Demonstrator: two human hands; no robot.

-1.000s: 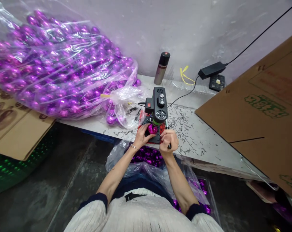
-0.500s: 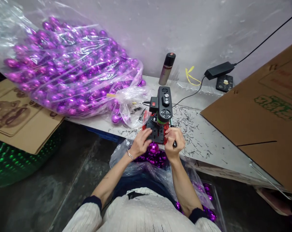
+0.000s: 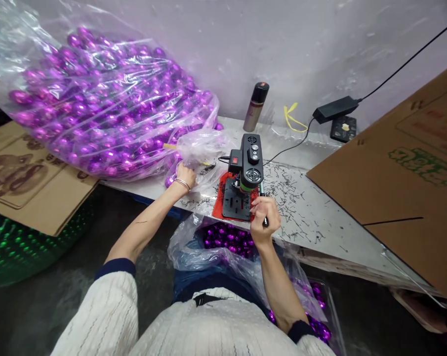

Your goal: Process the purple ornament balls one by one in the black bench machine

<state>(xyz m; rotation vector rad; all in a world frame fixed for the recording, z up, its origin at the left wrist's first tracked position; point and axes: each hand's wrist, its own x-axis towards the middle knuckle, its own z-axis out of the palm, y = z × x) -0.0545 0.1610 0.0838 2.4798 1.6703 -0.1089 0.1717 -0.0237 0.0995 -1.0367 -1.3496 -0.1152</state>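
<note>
Since half a second ago, the left hand has left the front of the bench drill and swung out to the person's left. The purple ball seen beside it then is gone from the machine. The left arm is now extended and slightly bent, sleeve pushed back, with a bangle at the wrist. The hand sits at the mouth of the large clear bag of purple balls, which lies on the table to the left of the drill. Its fingers are buried in the plastic film, so it cannot be told whether they grip a ball.

The right hand is unchanged in place. The forearm is raised and the fist is closed round the lever handle at the drill's right side. The black base plate on its red mat stands bare. A second bag of purple balls hangs open just below the table edge, in front of the person.
</note>
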